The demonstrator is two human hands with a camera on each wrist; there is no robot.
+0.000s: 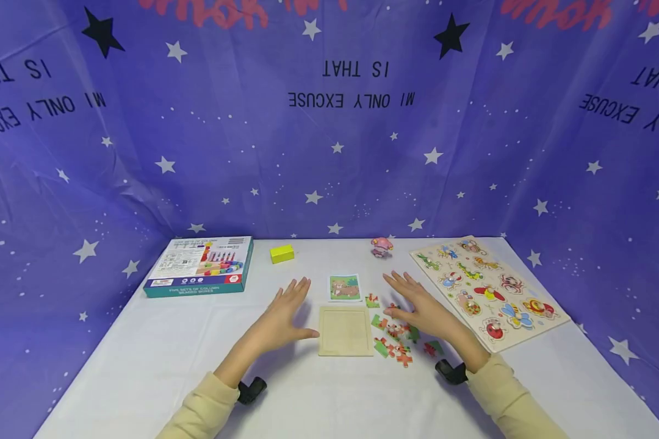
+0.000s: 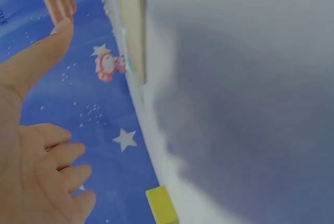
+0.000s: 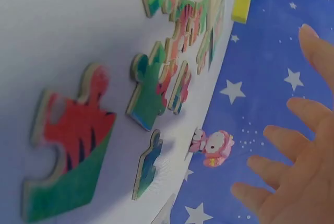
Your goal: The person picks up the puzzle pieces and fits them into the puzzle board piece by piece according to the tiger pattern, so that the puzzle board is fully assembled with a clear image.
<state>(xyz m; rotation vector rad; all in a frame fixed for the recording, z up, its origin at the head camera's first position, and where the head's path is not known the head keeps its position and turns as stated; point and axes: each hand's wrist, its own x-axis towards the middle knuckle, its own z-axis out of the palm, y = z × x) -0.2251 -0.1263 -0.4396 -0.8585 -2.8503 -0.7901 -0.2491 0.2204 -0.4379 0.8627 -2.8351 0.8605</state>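
Note:
My left hand [image 1: 285,316] hovers left of a square wooden puzzle tray [image 1: 346,332], fingers spread and holding nothing. On the other side my right hand [image 1: 425,310], also with fingers apart and nothing in it, is raised over loose jigsaw pieces [image 1: 394,331]. Those pieces lie scattered right of the tray; a red and green piece with black stripes [image 3: 78,140] is large in the right wrist view. Just behind the tray lies a small picture card [image 1: 344,288] with a brown animal on green. Part of the pile is hidden under my right hand in the head view.
A flat box [image 1: 198,265] lies at the back left, beside a yellow block [image 1: 282,253]. A pink figurine [image 1: 381,246] stands at the back. At the right is a wooden insect puzzle board [image 1: 489,292]. A purple starred cloth [image 1: 329,152] hangs behind the white table.

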